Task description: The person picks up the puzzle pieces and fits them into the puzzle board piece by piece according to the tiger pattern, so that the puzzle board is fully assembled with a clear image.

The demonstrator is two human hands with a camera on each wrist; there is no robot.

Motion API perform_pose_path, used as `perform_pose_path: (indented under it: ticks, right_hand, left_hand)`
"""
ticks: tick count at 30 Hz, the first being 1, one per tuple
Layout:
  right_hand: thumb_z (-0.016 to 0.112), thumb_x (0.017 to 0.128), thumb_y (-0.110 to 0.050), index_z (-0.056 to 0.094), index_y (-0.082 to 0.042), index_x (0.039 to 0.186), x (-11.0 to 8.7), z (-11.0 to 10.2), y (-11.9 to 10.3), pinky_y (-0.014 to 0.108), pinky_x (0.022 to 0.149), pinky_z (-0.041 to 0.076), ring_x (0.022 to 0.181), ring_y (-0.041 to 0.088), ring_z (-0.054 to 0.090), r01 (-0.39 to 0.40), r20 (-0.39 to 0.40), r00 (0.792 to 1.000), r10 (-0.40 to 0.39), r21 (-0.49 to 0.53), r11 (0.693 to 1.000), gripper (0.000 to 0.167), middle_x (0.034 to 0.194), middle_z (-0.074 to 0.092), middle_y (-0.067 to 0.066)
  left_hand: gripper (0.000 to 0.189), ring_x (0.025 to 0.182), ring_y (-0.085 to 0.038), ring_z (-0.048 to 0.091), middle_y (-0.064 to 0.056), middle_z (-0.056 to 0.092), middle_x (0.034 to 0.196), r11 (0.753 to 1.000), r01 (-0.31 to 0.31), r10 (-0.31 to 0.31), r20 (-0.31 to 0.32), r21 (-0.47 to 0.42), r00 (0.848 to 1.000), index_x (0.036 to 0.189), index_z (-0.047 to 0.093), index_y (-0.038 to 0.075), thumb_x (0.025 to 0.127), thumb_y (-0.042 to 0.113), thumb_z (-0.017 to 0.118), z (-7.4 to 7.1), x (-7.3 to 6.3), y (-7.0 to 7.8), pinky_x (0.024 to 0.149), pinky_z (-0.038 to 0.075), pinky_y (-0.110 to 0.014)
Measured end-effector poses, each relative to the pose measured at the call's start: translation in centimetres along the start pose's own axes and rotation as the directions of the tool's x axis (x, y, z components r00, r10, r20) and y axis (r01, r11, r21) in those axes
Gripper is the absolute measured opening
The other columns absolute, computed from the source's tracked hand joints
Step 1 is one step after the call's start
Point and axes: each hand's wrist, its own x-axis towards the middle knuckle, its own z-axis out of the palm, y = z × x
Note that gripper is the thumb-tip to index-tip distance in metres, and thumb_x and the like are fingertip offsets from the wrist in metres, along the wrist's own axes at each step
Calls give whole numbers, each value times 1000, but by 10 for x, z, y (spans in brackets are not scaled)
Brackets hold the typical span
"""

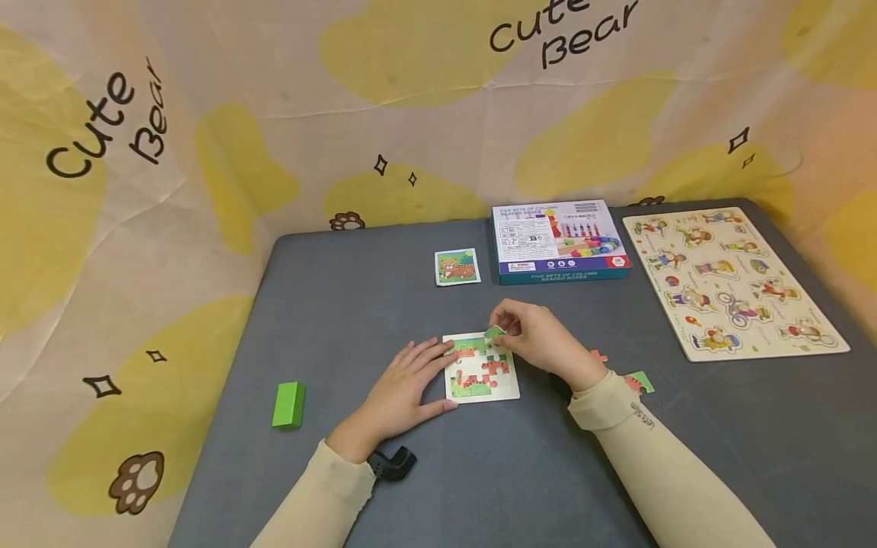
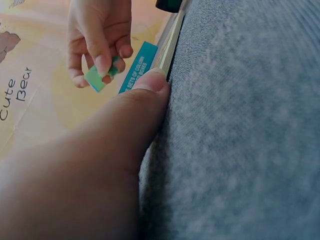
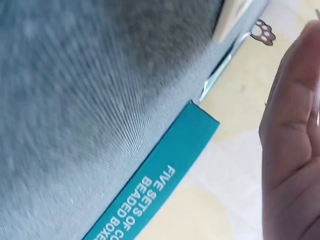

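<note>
A small square jigsaw puzzle board (image 1: 507,390) lies on the grey table, partly filled with green and orange-red pieces; white gaps show between them. My left hand (image 1: 407,390) rests with spread, fairly straight fingers at the board's left edge, the thumb by its lower left corner. Over the board's upper right corner, my right hand (image 1: 541,341) pinches a green puzzle piece (image 1: 493,332) between thumb and fingers. The left wrist view shows this piece (image 2: 94,80) held above the table. In the right wrist view only part of the right hand (image 3: 292,130) appears; the piece is hidden there.
Loose puzzle pieces (image 1: 640,382) lie beside and partly behind the right forearm. Behind the board are a small picture card (image 1: 457,267) and a beaded-toy box (image 1: 562,243). A wooden figure board (image 1: 743,289) lies to the right, a green block (image 1: 288,405) to the left.
</note>
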Motion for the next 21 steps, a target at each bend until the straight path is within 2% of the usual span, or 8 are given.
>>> perform_pose_path:
  ticks: [4,12,17,21]
  right_hand:
    - [80,93,-6,65,-11,95,1,6,-2,34,71,53,79,20,60,-32,-18,999,32,0,999,15,86,66,2]
    - [78,95,-7,75,-8,105,2,10,1,37,79,58,84,21,62,-82,0,997,83,-99,992,11,92,70,4]
    - [75,95,1,79,-5,112,4,13,5,36,79,57,84,22,60,-48,32,998,54,-159,986,19,99,68,6]
    - [78,93,-1,81,-3,112,4,16,5,35,76,55,84,21,58,-10,25,1000,16,-222,975,20,99,65,7]
  left_hand:
    - [80,159,-20,19,6,30,170,1000,1,-1,3,4,1000,163,39,22,97,54,71,1,0,-1,129,10,-45]
    - [80,159,-20,19,6,30,170,1000,-10,10,0,21,1000,164,39,23,98,55,70,1,3,-2,130,9,-45]
    - [80,158,-21,20,5,31,170,1000,-7,7,2,16,1000,164,39,23,97,54,70,0,2,-1,129,10,-45]
    - [80,158,-20,20,5,30,170,1000,6,-6,8,10,1000,164,39,23,97,54,70,0,0,0,129,10,-45]
